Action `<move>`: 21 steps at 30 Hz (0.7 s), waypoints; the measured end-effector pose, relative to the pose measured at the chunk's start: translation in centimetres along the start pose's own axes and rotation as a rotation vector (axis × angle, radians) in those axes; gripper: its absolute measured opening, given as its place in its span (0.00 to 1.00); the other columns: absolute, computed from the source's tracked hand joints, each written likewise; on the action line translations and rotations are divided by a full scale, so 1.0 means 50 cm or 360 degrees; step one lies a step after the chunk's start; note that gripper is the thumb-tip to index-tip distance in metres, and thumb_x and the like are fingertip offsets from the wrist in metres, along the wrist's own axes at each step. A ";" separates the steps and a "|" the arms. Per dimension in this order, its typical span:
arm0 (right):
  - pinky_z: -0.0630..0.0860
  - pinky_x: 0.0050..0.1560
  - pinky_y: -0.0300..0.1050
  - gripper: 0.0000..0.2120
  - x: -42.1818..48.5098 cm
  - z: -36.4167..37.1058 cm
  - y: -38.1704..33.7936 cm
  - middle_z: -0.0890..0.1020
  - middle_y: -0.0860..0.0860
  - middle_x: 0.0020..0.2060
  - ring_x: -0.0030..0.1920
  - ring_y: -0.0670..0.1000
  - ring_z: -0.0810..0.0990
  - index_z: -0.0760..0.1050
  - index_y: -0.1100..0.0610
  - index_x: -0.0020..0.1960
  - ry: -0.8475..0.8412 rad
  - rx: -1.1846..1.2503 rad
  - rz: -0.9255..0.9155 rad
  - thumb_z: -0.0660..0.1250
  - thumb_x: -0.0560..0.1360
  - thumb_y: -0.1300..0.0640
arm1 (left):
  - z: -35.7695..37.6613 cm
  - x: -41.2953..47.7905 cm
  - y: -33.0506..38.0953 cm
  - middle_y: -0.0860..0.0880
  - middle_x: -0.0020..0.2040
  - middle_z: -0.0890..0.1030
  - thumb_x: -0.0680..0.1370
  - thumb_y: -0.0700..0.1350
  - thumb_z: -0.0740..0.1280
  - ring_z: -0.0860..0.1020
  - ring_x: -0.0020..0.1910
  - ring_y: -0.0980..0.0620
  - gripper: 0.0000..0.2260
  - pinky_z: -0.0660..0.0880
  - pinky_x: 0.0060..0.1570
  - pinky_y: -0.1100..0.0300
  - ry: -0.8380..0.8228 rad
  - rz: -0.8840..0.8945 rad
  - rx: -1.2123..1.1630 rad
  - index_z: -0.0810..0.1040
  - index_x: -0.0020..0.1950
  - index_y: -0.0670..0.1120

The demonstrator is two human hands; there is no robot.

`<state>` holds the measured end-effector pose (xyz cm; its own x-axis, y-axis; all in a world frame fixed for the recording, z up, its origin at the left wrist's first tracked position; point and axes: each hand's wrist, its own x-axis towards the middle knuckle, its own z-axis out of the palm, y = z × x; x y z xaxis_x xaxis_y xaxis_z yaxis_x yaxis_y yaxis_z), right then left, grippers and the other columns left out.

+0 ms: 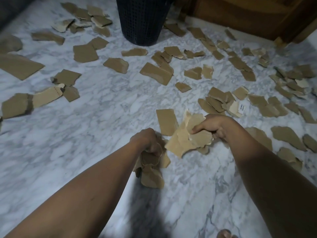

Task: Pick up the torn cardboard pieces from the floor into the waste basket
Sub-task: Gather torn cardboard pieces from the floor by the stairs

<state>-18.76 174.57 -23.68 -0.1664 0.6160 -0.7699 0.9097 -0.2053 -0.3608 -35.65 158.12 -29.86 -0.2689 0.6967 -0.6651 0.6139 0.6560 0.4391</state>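
Left hand point(148, 141) gripped scraps point(151, 170); right hand point(213, 128) clutched torn bundle point(187, 140), likely gathering handfuls for fewer trips to basket point(143, 19) across littered floor point(85, 134).

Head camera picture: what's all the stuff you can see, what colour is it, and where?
waste basket: one, black mesh, standing at the top middle.
loose cardboard pieces: too many to count, brown, scattered over the floor on both sides of the basket.
labelled piece: one, pale brown with a white sticker, in a pile right of centre.
floor: white and grey marble, under everything.
wooden panel: one, brown, top right corner.
left bunch: several pieces, brown, low centre.
right bunch: several pieces, pale brown, just right of it.
left hand: one, grips the left bunch.
right hand: one, grips the right bunch.
foot: one, toes only, bottom edge.
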 end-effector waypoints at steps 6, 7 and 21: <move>0.79 0.38 0.51 0.21 0.000 0.089 -0.094 0.83 0.59 0.47 0.43 0.58 0.82 0.77 0.62 0.59 -0.0019 0.0423 0.0044 0.77 0.72 0.54 | -0.035 -0.009 -0.058 0.48 0.43 0.78 0.60 0.50 0.76 0.80 0.42 0.47 0.18 0.80 0.41 0.54 0.0069 -0.0133 0.0031 0.72 0.41 0.46; 0.77 0.37 0.52 0.22 -0.001 0.107 -0.105 0.81 0.59 0.50 0.45 0.59 0.81 0.75 0.61 0.59 0.0070 0.0346 0.0043 0.78 0.71 0.52 | -0.042 -0.011 -0.073 0.48 0.43 0.78 0.61 0.51 0.77 0.79 0.42 0.47 0.18 0.80 0.41 0.54 0.0094 -0.0160 0.0033 0.72 0.41 0.46; 0.81 0.47 0.49 0.34 -0.029 0.300 -0.302 0.80 0.57 0.44 0.45 0.56 0.81 0.74 0.66 0.52 0.0040 -0.0727 -0.0444 0.86 0.56 0.51 | -0.124 -0.124 -0.319 0.46 0.47 0.77 0.69 0.47 0.73 0.77 0.42 0.47 0.13 0.74 0.38 0.56 0.0452 -0.0627 -0.0390 0.71 0.44 0.44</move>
<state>-37.94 165.38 -25.00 -0.4213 0.6192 -0.6627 0.9062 0.3172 -0.2797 -48.39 145.16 -29.00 -0.6546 0.4133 -0.6330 0.2444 0.9081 0.3401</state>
